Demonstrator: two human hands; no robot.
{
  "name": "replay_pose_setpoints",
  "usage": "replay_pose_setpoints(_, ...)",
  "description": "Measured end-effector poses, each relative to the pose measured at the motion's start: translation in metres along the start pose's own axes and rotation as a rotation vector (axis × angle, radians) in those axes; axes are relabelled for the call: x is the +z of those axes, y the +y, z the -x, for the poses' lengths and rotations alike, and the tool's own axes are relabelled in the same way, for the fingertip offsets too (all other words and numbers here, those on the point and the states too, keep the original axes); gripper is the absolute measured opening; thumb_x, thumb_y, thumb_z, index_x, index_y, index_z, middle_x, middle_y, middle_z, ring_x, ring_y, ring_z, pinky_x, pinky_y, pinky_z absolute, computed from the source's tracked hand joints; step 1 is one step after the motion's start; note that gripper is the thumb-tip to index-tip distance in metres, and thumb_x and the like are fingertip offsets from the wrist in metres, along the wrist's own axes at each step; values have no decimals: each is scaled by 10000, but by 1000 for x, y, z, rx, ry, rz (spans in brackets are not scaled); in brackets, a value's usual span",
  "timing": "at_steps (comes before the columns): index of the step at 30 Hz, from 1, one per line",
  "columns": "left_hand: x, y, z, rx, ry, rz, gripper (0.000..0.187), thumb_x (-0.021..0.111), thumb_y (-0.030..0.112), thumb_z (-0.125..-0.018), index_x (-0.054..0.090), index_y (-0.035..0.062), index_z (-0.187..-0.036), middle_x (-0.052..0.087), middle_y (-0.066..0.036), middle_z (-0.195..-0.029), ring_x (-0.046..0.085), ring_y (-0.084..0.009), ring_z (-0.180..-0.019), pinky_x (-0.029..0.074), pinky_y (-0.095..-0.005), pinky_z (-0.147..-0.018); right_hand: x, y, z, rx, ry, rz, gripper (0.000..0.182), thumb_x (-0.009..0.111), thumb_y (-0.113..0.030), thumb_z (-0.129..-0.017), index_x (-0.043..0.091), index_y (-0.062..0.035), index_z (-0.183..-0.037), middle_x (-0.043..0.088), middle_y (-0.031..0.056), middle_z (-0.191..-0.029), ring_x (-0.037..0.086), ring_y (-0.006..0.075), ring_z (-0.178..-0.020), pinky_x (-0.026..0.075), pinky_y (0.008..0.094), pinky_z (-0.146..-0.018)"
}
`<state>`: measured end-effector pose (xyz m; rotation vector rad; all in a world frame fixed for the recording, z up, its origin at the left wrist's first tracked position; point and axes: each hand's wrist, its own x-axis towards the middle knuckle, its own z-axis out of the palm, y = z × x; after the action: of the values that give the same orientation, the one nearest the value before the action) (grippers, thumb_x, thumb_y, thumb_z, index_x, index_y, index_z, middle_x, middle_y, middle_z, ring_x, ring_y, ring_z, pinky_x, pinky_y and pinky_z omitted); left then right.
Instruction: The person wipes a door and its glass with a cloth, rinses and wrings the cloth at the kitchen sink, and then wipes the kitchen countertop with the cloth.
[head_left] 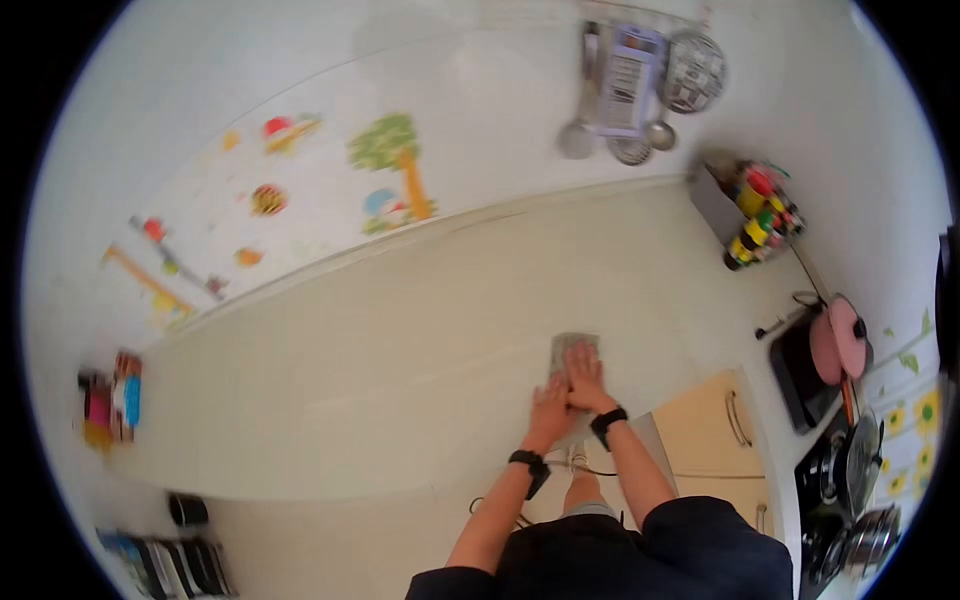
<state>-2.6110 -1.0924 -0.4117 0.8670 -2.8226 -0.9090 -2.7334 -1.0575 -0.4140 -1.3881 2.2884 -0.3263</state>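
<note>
A grey cloth (562,345) lies flat on the pale countertop (400,350), near its front edge. My right hand (585,378) rests on the cloth with its fingers stretched forward. Just left of it, my left hand (548,408) lies palm down at the cloth's left side, its fingers extended and close to my right hand. Both hands partly cover the cloth, and a bit of it shows below them. Black bands circle both wrists.
At the back right stands a grey bin (715,200) of bottles. A pink pot (838,340) sits on a dark cooker at the right, beside a gas stove. Utensils (690,75) hang on the wall. Small packages (125,395) stand at the far left. Wooden cabinet doors (705,425) are below right.
</note>
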Motion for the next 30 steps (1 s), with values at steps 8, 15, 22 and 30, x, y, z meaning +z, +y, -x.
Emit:
replay_pose_setpoints(8, -88, -172, 244, -522, 253, 115, 591, 538, 254, -806, 292, 73, -1311, 318, -120, -1367, 241, -258, -1295, 142, -510, -1031, 148, -280, 35, -608, -87, 97, 760, 524, -350, -759, 180, -53, -1369, 61, 193, -1435, 19, 384, -1320, 58, 569, -1018)
replay_pose_setpoints(15, -88, -173, 371, -557, 196, -127, 632, 539, 215, -816, 235, 67, -1350, 264, -151, -1390, 202, -293, -1305, 148, -469, -1042, 215, -344, 105, -900, 69, 226, 705, 550, -256, -751, 239, -67, -1355, 136, 124, -1438, 108, 321, -1322, 135, 532, -1027)
replay_pose_setpoints(22, -124, -127, 256, -540, 224, -72, 584, 484, 241, -836, 263, 30, -1333, 241, -190, -1385, 249, -360, -1262, 213, -474, -1011, 163, -284, 77, -849, -113, 38, 622, 474, -333, -800, 281, -120, -1351, 163, 58, -1442, 130, 255, -1327, 117, 474, -1053)
replay_pose_setpoints(30, -7, -25, 64, -170, 218, 229, 588, 402, 351, -877, 225, 60, -1356, 237, -156, -1397, 240, -322, -1276, 184, -508, -1012, 30, -49, 34, -457, 82, 67, 547, 453, -288, -817, 334, -91, -1313, 263, 97, -1397, 217, 266, -1296, 151, 475, -1040)
